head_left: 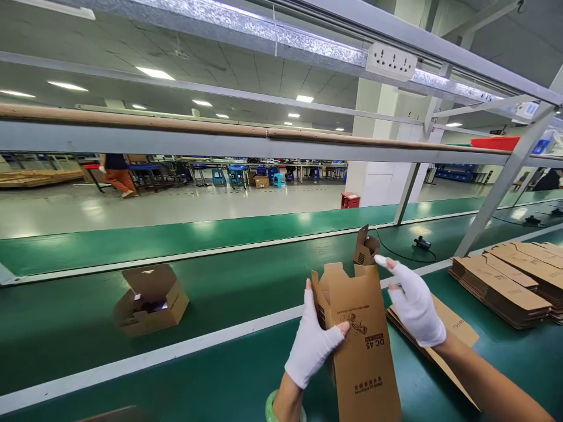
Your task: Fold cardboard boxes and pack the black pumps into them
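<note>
box (363,366): "DC 45", upside down | same box, other lines: too small to read | flat cartons (501,283): print illegible

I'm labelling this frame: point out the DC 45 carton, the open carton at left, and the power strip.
DC 45 carton (364,356): head view, on its printed panel.
Left open carton (159,320): head view, on its side wall.
Power strip (391,61): head view, on its socket face.
</note>
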Demonstrator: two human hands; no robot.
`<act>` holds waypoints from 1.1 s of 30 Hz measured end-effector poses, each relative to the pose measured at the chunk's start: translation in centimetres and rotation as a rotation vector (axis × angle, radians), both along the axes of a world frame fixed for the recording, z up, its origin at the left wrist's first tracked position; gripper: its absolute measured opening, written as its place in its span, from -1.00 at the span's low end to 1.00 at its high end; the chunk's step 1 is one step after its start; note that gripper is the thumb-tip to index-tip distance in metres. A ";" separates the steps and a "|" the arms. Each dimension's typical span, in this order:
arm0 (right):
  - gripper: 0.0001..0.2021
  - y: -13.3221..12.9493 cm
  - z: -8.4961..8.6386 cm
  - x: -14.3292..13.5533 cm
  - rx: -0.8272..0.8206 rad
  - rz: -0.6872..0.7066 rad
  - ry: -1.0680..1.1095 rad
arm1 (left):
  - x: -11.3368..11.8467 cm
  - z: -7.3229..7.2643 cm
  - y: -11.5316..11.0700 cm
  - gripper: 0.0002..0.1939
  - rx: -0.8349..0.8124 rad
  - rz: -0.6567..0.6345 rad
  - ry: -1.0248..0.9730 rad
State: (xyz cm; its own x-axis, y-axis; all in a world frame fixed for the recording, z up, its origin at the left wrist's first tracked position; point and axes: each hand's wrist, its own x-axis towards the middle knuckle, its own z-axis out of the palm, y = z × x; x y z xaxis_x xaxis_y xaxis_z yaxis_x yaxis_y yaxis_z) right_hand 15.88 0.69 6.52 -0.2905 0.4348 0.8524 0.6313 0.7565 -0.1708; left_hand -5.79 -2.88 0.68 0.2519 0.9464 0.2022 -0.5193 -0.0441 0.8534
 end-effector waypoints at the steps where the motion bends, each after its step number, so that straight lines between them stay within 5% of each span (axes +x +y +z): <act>1: -0.56 -0.4 0.5 -0.1 0.073 -0.030 -0.135 | 0.0 0.1 -0.1 0.17 0.005 -0.008 -0.009; 6: -0.57 -1.5 2.2 -0.9 0.051 -0.066 -0.552 | 0.1 0.4 -0.5 0.11 0.024 0.030 0.070; 11: -0.35 -0.9 0.7 -0.6 -0.108 -0.046 -0.691 | 0.4 0.0 -0.6 0.16 0.074 0.135 0.391; 19: -0.19 -0.9 -0.3 -1.1 -0.216 0.033 -0.638 | 1.3 -0.9 -0.6 -0.03 0.169 0.241 0.552; 24: -0.25 -0.8 -0.5 -1.4 -0.423 0.277 -0.728 | 1.4 -0.3 -1.2 -0.01 0.235 0.185 0.598; 28: -0.34 -0.5 -1.1 -0.9 -0.362 0.316 -0.780 | 1.1 0.2 -1.5 -0.07 0.329 0.117 0.740; 33: -0.41 -0.4 -0.1 -0.1 -0.234 0.358 -0.675 | 0.8 0.5 -1.7 -0.46 0.360 0.186 0.829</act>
